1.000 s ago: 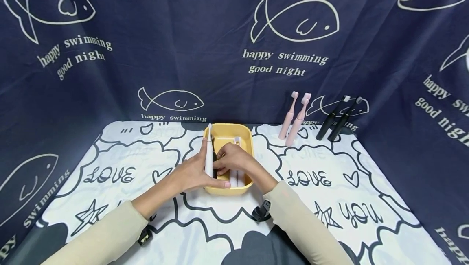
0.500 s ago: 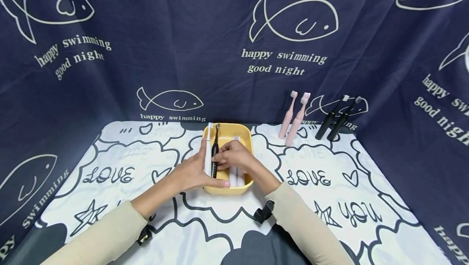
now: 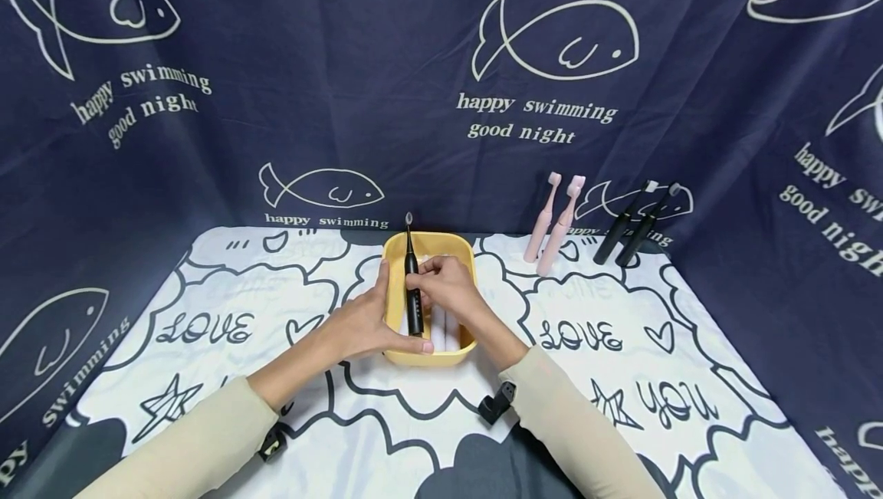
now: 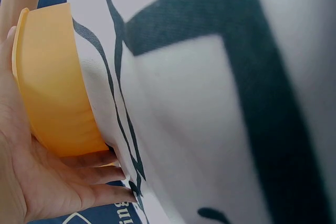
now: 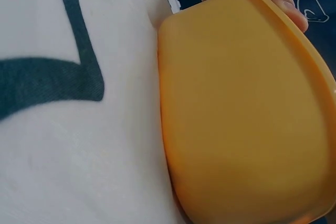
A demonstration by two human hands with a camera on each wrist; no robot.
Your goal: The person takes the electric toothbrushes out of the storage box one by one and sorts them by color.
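My right hand (image 3: 444, 284) pinches a black electric toothbrush (image 3: 413, 292) by its handle, between thumb and fingers. The toothbrush leans head-up over the yellow bin (image 3: 465, 254), its brush head above the far rim. White electric toothbrushes (image 3: 451, 330) lie inside the bin, partly hidden by that hand. My left hand (image 3: 369, 323) grips the bin at its left front, the thumb over the front rim. In the left wrist view, the fingers of this left hand (image 4: 58, 177) spread along the bin's outer wall (image 4: 58, 82). The right wrist view shows the bin's outer side (image 5: 241, 103).
Two pink electric toothbrushes (image 3: 557, 231) stand leaning against the dark blue backdrop (image 3: 414, 85) at the back right. Farther right, two black ones (image 3: 638, 231) lean the same way. A white patterned cloth (image 3: 276, 315) covers the table.
The black toothbrush has come up and slightly right out of the bin's left side in my right hand. It now covers the white toothbrush there. My left hand has stayed on the bin.
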